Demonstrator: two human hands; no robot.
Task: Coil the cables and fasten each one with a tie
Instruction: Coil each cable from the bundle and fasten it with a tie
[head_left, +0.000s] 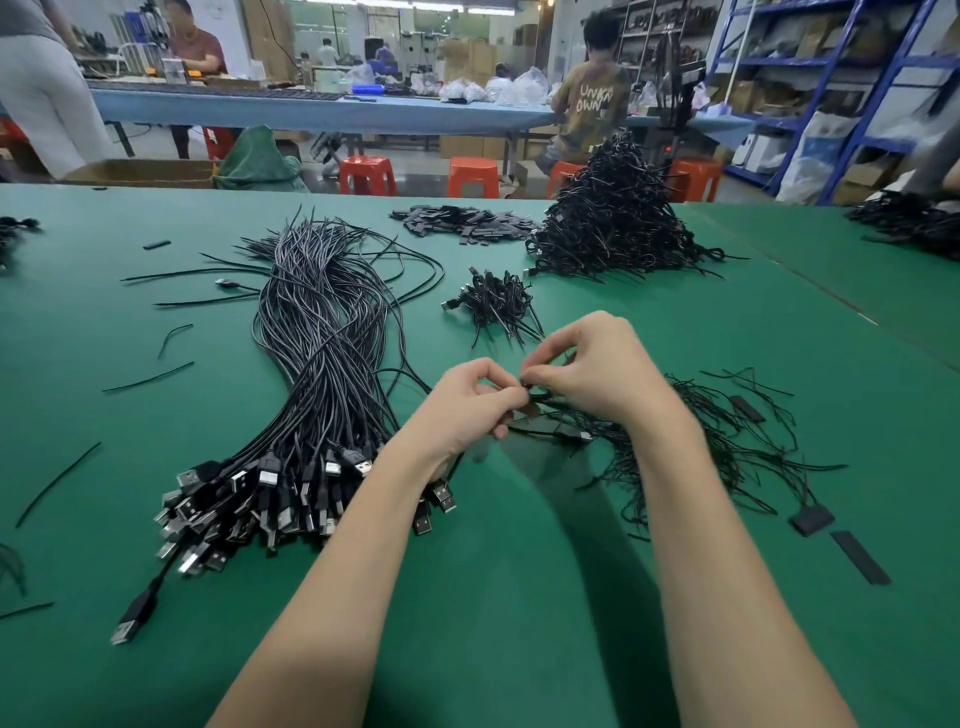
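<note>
Both my hands meet over the green table at the centre. My left hand grips a small coiled black cable, most of it hidden by my fingers. My right hand pinches a thin black tie at the coil's top. A long bundle of uncoiled black USB cables lies to the left, plugs toward me. Loose black ties are spread to the right under my right wrist. A small heap of tied coils sits just beyond my hands.
A tall pile of tied cables stands at the back right, with a heap of flat black pieces beside it. Stray ties lie on the left of the table. People work at a blue bench behind; orange stools stand between.
</note>
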